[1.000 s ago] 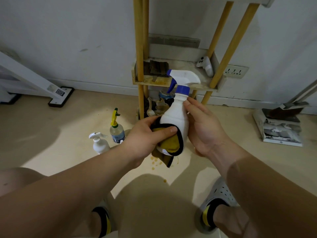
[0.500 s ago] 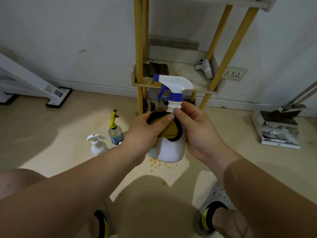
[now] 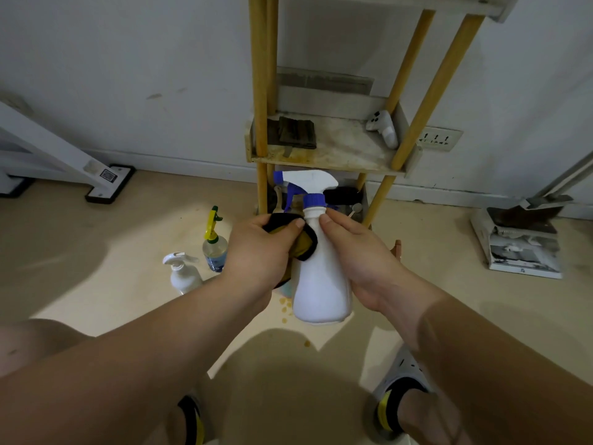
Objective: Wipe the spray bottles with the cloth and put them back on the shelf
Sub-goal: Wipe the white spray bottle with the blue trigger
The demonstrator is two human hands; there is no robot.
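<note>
A white spray bottle (image 3: 321, 284) with a blue collar and white trigger head stands upright in mid-air in front of me. My right hand (image 3: 362, 261) grips its right side, thumb near the neck. My left hand (image 3: 260, 252) holds a yellow cloth with black edging (image 3: 305, 244) pressed against the bottle's upper left shoulder. On the floor to the left stand a small white spray bottle (image 3: 181, 274) and a clear bottle with a yellow-green trigger (image 3: 213, 242). The wooden shelf (image 3: 327, 155) is just behind the held bottle.
The shelf's yellow poles (image 3: 261, 75) rise at its corners; a dark folded cloth (image 3: 295, 133) and a white controller (image 3: 383, 128) lie on its board. A white frame foot (image 3: 109, 184) sits far left, a dustpan on boxes (image 3: 526, 239) far right. My feet are below.
The cloth slid from the bottle's base up to its shoulder and left side. The bottle dropped lower and its white body is now uncovered.
</note>
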